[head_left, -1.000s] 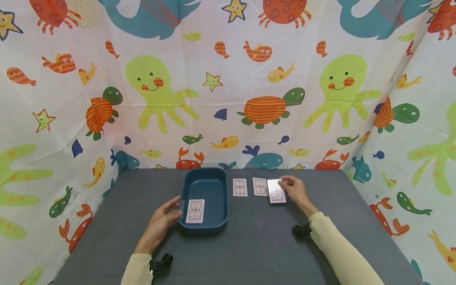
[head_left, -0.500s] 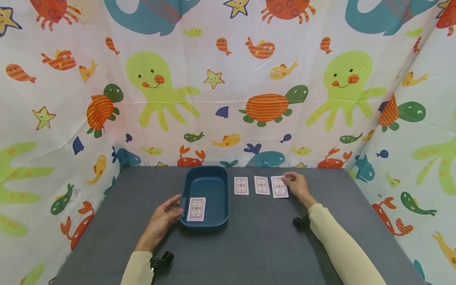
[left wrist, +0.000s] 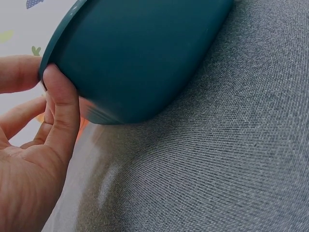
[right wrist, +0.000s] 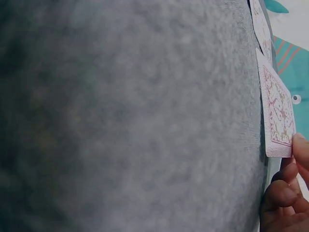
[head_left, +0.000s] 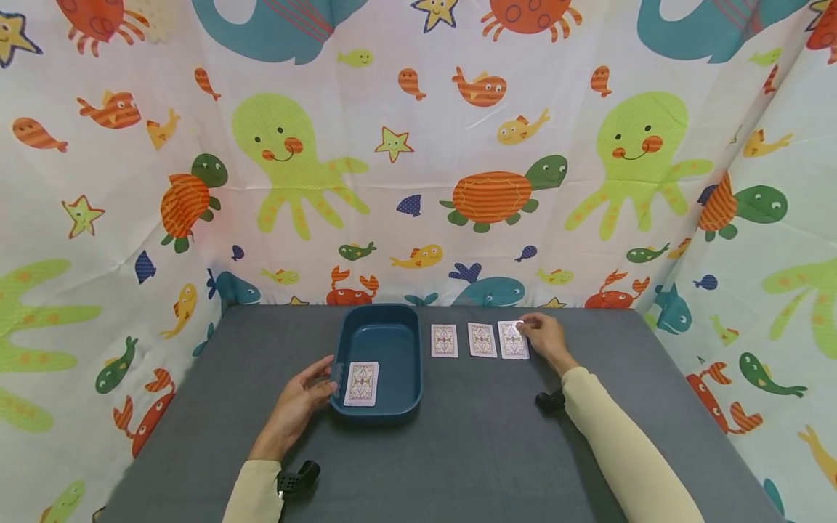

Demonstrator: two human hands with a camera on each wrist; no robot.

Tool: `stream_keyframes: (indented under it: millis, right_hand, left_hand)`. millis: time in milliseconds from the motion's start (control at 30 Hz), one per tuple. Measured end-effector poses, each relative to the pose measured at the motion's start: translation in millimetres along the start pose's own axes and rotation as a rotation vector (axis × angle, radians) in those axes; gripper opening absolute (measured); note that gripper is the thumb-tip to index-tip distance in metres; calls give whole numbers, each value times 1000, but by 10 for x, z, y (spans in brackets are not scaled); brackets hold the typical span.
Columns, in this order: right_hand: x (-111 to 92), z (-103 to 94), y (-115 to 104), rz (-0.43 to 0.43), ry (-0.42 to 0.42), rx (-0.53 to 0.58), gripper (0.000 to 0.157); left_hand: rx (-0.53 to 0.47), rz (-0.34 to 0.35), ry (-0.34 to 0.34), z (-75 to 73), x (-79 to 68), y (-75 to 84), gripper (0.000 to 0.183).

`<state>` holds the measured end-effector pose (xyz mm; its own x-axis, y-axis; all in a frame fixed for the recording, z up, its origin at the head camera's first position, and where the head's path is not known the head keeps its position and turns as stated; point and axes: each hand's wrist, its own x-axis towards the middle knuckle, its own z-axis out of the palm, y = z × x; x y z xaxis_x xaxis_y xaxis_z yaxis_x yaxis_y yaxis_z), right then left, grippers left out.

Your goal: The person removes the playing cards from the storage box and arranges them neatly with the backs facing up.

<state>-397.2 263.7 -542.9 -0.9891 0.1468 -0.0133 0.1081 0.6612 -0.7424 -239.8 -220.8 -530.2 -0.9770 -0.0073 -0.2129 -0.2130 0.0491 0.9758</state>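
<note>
In the head view, my left hand (head_left: 300,403) is at the left side of a dark blue rectangular tray (head_left: 399,407). The left wrist view shows its thumb and fingers pinching the rim of the tray (left wrist: 130,58). A face-down playing card (head_left: 362,383) lies inside the tray, near its front left. My right hand (head_left: 546,341) pinches the edge of the rightmost playing card (head_left: 512,341) in a row. In the right wrist view, fingertips hold a corner of that card (right wrist: 277,113); whether it lies fully flat I cannot tell.
Two more face-down cards, a left card (head_left: 445,341) and a middle card (head_left: 482,340), lie between the tray and the held card. All stand on a grey cloth-covered table (head_left: 458,450). A white curtain (head_left: 418,196) printed with sea animals hangs behind and at the sides.
My right hand has moved the rightmost card slightly right and back, away from the middle card it overlapped in view, and lowered it into line. The left hand has stayed at the tray.
</note>
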Motion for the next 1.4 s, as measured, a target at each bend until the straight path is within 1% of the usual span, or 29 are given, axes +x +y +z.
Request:
stream_keyframes:
  millis: [167, 433, 700, 933, 1167, 1400]
  right_hand:
    - [5, -21, 11, 16, -11, 0, 32]
    - [11, -39, 53, 30, -41, -31, 33]
    - [20, -54, 82, -1, -34, -39, 31]
    - [-52, -39, 42, 13, -2, 3, 39]
    - [-201, -58, -97, -42, 54, 55, 41]
    - [-367, -111, -290, -125, 52, 83, 39]
  left_hand:
    - [-7, 7, -1, 7, -5, -12, 57]
    - [-10, 8, 0, 22, -8, -20, 56]
    - [-11, 4, 6, 43, -12, -25, 55]
    - [-10, 2, 4, 33, -12, -37, 55]
    - [-6, 8, -2, 16, -12, -36, 55]
    - [-13, 18, -2, 7, -10, -26, 55]
